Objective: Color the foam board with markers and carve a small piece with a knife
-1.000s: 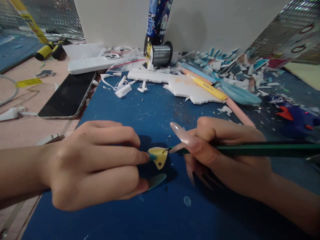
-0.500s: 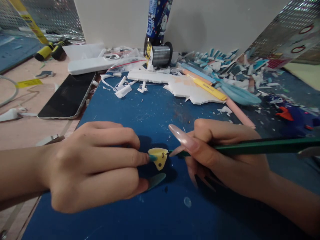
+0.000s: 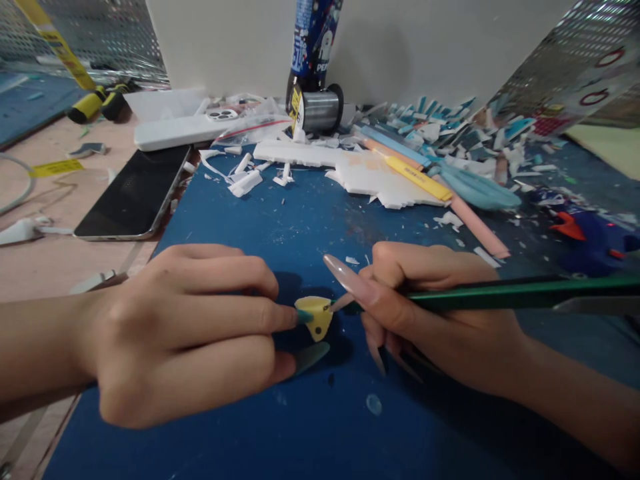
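Observation:
A small yellow triangular piece [image 3: 316, 321] with rounded corners, a dark dot and a small dark mark lies over the blue mat. My left hand [image 3: 195, 327] is curled, and a green-nailed fingertip presses on the piece's left edge. The thumb, with its long nail, sits just below, apart from the piece. Pinched in my right hand [image 3: 425, 307] are green tweezers [image 3: 515, 292], their shaft running off to the right. Their tip points left at the dark mark on the piece's right side; a long nail partly hides it.
Behind my hands lie white foam scraps [image 3: 385, 180], a yellow cutter [image 3: 417, 177] and a wire spool [image 3: 320, 110] by a dark bottle [image 3: 314, 47]. A phone [image 3: 135, 193] lies left. Blue and white offcuts [image 3: 440, 127] are heaped at the back right.
My right hand has moved slightly left with the tweezers, bringing the tip onto the dark mark. The left hand and the yellow piece have stayed nearly still.

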The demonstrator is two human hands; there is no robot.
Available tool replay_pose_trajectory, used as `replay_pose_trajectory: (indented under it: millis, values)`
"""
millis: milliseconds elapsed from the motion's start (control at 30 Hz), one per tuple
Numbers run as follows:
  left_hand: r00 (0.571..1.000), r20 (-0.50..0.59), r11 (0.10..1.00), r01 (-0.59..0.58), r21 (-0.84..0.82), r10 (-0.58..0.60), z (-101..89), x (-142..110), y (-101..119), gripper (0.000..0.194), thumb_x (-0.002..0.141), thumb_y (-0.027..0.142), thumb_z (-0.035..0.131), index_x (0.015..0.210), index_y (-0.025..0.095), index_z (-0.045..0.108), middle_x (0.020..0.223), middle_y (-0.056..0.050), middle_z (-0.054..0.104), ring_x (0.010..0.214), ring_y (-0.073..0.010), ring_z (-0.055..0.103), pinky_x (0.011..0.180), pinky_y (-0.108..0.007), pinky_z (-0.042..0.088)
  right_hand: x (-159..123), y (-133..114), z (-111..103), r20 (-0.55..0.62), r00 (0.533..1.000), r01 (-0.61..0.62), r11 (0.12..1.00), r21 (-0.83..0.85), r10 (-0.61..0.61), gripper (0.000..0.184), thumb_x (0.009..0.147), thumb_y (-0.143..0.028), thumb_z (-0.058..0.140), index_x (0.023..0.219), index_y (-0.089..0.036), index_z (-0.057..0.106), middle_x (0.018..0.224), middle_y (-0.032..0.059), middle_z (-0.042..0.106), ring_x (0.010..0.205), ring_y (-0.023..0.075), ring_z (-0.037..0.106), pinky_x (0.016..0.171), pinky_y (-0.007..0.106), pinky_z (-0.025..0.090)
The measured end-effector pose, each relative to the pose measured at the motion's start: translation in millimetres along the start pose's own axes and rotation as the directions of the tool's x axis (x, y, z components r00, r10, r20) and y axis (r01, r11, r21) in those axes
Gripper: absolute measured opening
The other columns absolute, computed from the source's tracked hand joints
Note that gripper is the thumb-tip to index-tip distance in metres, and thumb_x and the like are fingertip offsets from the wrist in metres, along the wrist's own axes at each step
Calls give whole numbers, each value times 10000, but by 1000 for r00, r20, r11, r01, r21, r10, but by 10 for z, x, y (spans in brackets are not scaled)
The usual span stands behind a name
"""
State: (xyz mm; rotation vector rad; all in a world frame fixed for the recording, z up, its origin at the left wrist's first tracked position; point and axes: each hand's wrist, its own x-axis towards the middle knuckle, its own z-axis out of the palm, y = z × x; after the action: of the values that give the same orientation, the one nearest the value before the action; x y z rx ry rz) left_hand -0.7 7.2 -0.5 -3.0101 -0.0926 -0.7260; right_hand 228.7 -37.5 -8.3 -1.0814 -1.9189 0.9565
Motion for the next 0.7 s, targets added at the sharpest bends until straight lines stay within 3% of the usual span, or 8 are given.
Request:
replay_pose_trajectory:
  millis: [267, 300, 333, 400, 700]
  values:
    - [1000, -12, 1000, -13, 24, 13, -28, 63, 14, 283, 800, 247, 654, 535, 206, 561, 672, 12, 699, 651, -148, 682, 502, -245, 578, -23, -10, -9, -86, 996, 14, 1000, 0, -14, 356, 904, -206, 530, 569, -198, 407, 474, -55, 463, 367, 56, 462, 399, 236, 367]
    - [1000, 0, 1000, 0, 31, 0, -22, 60, 5, 281, 792, 233, 659, 529, 207, 562, 673, 13, 702, 653, -151, 684, 496, -243, 575, -23, -13, -8, -89, 996, 17, 1000, 7, -17, 359, 903, -204, 531, 566, -196, 405, 473, -55, 459, 366, 56, 466, 396, 238, 365]
    - [997, -24, 998, -66, 3, 66, -16, 54, -2, 283, 792, 244, 656, 525, 211, 566, 652, 18, 699, 616, -144, 677, 449, -229, 555, -22, -15, -6, -87, 996, 20, 1000, 16, -18, 364, 903, -203, 531, 564, -194, 400, 469, -56, 453, 363, 55, 470, 389, 236, 361]
    - [1000, -25, 1000, -10, 13, 11, -1, 38, -10, 281, 791, 233, 647, 521, 206, 578, 656, 6, 703, 609, -159, 674, 446, -259, 555, -18, -21, -2, -83, 996, 15, 999, 29, -13, 368, 907, -201, 523, 561, -191, 396, 459, -57, 445, 356, 53, 476, 373, 230, 355]
    - [999, -19, 998, -40, 38, 41, -11, 72, -14, 305, 788, 235, 652, 493, 213, 577, 631, 14, 693, 601, -143, 668, 451, -237, 563, -18, -24, 14, -73, 997, 23, 999, 45, -19, 370, 906, -189, 523, 560, -185, 393, 457, -62, 444, 336, 35, 469, 343, 197, 363]
